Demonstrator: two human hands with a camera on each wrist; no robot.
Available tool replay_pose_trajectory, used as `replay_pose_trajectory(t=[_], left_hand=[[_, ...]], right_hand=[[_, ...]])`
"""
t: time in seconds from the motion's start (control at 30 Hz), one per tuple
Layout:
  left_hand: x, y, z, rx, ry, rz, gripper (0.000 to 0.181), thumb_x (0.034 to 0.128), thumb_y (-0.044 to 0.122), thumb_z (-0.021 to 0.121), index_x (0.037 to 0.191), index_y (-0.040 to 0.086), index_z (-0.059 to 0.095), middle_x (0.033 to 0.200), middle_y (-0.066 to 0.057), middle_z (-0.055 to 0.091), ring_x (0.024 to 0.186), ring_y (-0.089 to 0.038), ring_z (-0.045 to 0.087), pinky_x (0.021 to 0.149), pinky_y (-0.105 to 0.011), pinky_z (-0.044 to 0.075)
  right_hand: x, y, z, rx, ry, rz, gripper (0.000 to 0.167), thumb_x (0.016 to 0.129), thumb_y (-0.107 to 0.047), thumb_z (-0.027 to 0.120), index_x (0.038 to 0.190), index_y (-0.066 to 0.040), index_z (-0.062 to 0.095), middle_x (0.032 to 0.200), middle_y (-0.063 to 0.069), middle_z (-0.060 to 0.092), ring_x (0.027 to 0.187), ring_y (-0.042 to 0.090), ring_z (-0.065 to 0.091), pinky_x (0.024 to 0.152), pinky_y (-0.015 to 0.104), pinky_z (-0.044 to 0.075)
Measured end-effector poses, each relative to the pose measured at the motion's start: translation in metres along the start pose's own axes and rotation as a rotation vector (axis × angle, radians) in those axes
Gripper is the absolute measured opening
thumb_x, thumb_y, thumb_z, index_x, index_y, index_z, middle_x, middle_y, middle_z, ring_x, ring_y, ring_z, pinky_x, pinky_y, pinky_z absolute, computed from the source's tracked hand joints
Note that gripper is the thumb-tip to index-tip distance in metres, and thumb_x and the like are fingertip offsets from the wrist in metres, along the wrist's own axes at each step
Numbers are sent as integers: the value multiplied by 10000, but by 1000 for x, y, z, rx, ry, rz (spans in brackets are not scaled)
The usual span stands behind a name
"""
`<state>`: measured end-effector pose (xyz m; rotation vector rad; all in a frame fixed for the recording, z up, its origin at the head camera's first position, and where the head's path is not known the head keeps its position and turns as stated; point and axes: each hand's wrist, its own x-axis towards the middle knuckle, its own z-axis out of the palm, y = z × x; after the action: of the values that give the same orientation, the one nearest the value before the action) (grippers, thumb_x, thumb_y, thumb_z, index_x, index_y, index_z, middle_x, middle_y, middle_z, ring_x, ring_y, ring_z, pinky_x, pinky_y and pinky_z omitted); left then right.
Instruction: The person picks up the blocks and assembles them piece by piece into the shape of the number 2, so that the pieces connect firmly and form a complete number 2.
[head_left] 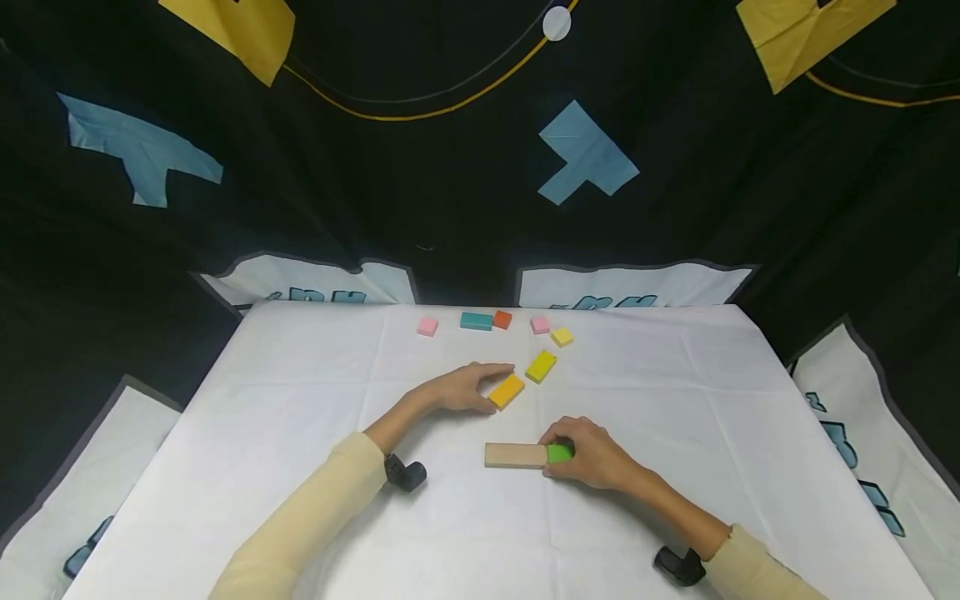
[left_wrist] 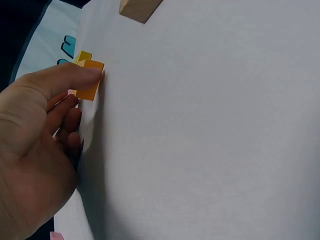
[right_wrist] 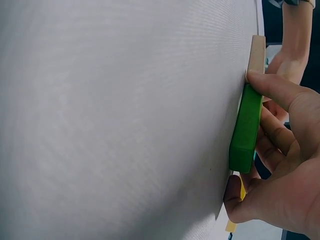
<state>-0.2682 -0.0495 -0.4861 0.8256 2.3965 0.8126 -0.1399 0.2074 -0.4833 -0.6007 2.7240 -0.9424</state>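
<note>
An orange block (head_left: 507, 392) lies between the thumb and fingers of my left hand (head_left: 465, 388), which pinches it. In the left wrist view the thumb presses against the broad face of that orange block (left_wrist: 90, 90). My right hand (head_left: 596, 457) grips a green block (head_left: 559, 453), partly covered by the fingers in the head view. The green block (right_wrist: 244, 130) stands end to end with a long plain wooden block (head_left: 515, 455). The right thumb rests near their joint. Just beyond the orange block is a yellow block (head_left: 541, 367).
Toward the back of the white-covered table (head_left: 645, 375) lie a pink block (head_left: 427, 327), a teal block (head_left: 476, 321), a red-orange block (head_left: 502, 319), another pink block (head_left: 540, 325) and a small yellow block (head_left: 562, 337). A black curtain (head_left: 420, 183) hangs behind the table.
</note>
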Motion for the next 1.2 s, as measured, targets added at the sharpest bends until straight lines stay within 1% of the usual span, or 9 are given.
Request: replay_pose_trajectory(t=[0.2, 0.4, 0.53, 0.77, 0.9, 1.03, 1.1, 1.2], left_hand=[[3, 1, -2, 12, -22, -10, 705, 878, 163, 720, 1521, 261, 447, 1502, -46, 459, 1286, -247, 428, 1086, -519, 380], [3, 4, -2, 12, -7, -11, 676, 877, 148, 722, 1498, 265, 483, 1471, -33, 489, 1248, -225, 446, 1071, -486, 407], [3, 4, -2, 8, 9, -9, 657, 868, 143, 734, 1475, 262, 511, 1475, -42, 487, 1268, -237, 442, 1077, -493, 401], [2, 6, 1, 4, 45, 2, 632, 854, 164, 771, 1439, 220, 541, 1485, -47, 490, 1357, -245, 418, 1126, -475, 347], [-1, 8, 3, -8, 54, 15, 624, 832, 185, 799, 1410, 198, 564, 1449, -44, 526, 1331, -241, 446, 1127, -458, 348], [-4, 9, 6, -10, 51, 31, 627, 811, 199, 827, 1385, 178, 575, 1411, -31, 558, 1304, -215, 473, 1135, -413, 339], [-5, 10, 7, -7, 50, 28, 634, 806, 212, 836, 1382, 173, 576, 1405, -25, 564, 1304, -207, 476, 1139, -403, 332], [-8, 11, 9, -10, 56, 19, 646, 795, 237, 847, 1380, 169, 580, 1402, -27, 568, 1307, -213, 477, 1139, -420, 333]], right_hand=[[0, -1, -1, -2, 3, -11, 263, 793, -232, 858, 1017, -206, 722, 934, -135, 603, 844, 141, 452, 688, 292, 370], [1, -2, -2, -9, 6, -9, 264, 794, -229, 857, 1019, -203, 723, 923, -134, 598, 843, 143, 454, 689, 295, 378], [2, -2, -2, -12, 5, -5, 268, 796, -236, 856, 1026, -205, 723, 928, -139, 598, 846, 142, 452, 697, 305, 372], [2, -2, -3, -10, 6, -12, 269, 795, -225, 855, 1028, -196, 724, 926, -137, 601, 845, 144, 452, 694, 301, 370], [1, -2, -3, -4, 8, -16, 268, 795, -223, 854, 1027, -191, 724, 920, -133, 599, 838, 144, 450, 683, 293, 368], [1, -1, -1, 3, 3, -10, 270, 796, -231, 855, 1030, -194, 725, 923, -129, 600, 838, 145, 451, 682, 295, 365], [0, 0, 0, 1, 1, -4, 272, 796, -237, 855, 1033, -202, 725, 926, -134, 600, 839, 142, 451, 687, 296, 366], [1, 0, 1, -2, -2, 3, 275, 795, -239, 857, 1034, -207, 724, 928, -138, 599, 843, 145, 451, 694, 301, 366]])
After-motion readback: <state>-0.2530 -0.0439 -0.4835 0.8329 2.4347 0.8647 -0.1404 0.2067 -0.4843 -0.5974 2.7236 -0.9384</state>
